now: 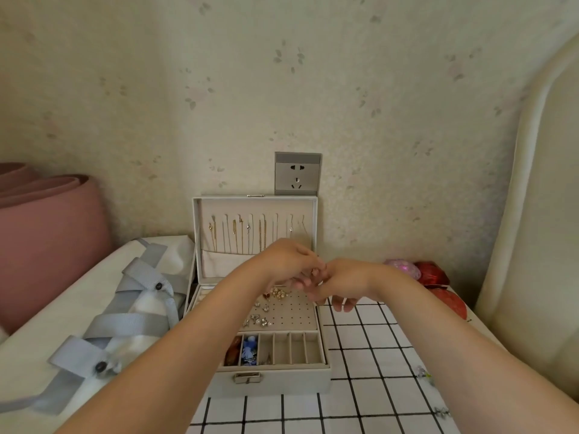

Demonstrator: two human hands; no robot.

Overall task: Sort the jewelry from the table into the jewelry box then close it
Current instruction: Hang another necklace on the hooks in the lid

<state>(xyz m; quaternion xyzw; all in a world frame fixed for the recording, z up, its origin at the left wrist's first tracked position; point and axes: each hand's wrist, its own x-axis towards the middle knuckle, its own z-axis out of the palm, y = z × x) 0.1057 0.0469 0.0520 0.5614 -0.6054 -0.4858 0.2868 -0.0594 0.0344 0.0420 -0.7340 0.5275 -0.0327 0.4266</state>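
The white jewelry box (272, 382) stands open against the wall, its lid (255, 228) upright with several thin necklaces hanging inside. Several earrings (261, 321) are stuck in the perforated tray, and the front compartments hold a brown piece (233, 352) and a blue piece (249, 349). My left hand (286, 261) and my right hand (346, 281) meet fingertip to fingertip above the tray. Together they pinch a tiny piece of jewelry (314, 271), mostly hidden by the fingers. Small loose jewelry pieces (424, 372) lie near the table's right edge.
The table wears a white cloth with a black grid (369, 355). Red and pink shiny objects (430, 274) sit at the back right. A white bag with grey straps (125, 308) lies left of the box, beside a pink roll (47, 239). A wall socket (297, 173) is behind the lid.
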